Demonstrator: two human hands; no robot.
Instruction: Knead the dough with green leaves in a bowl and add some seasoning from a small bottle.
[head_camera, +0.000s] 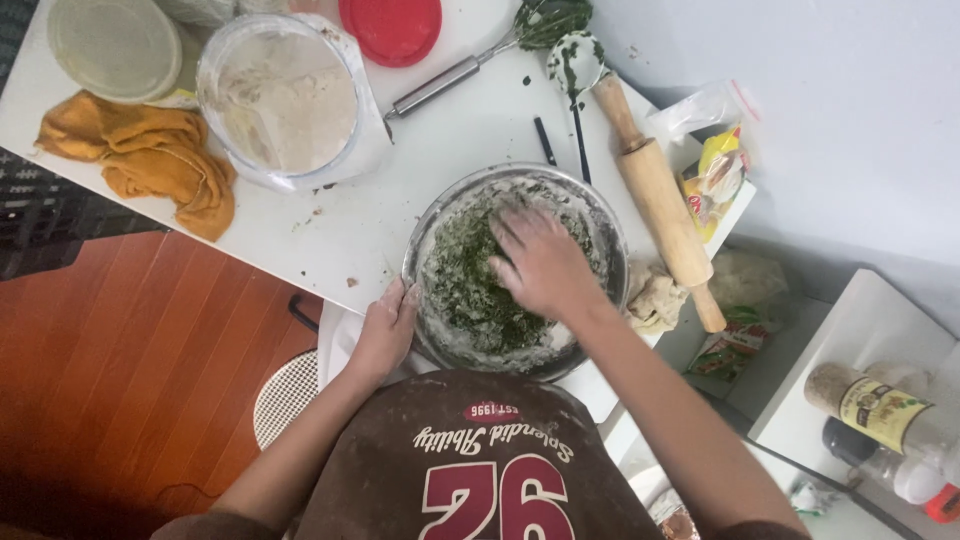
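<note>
A metal mixing bowl (608, 225) sits at the near edge of the white table (400, 180). It holds a mix of chopped green leaves and flour (462, 290). My right hand (542, 262) is pressed down into this mix, fingers spread and dusted with flour. My left hand (385, 328) grips the bowl's near left rim. A lump of dough (655, 297) lies just right of the bowl.
A wooden rolling pin (660, 205) lies right of the bowl. Behind it are a flour container (283, 100), an orange cloth (155, 155), a red lid (392, 28), a clear lid (115, 45), a metal-handled utensil (440, 85) and a spoon (575, 62). Spice bottles (870, 405) stand at lower right.
</note>
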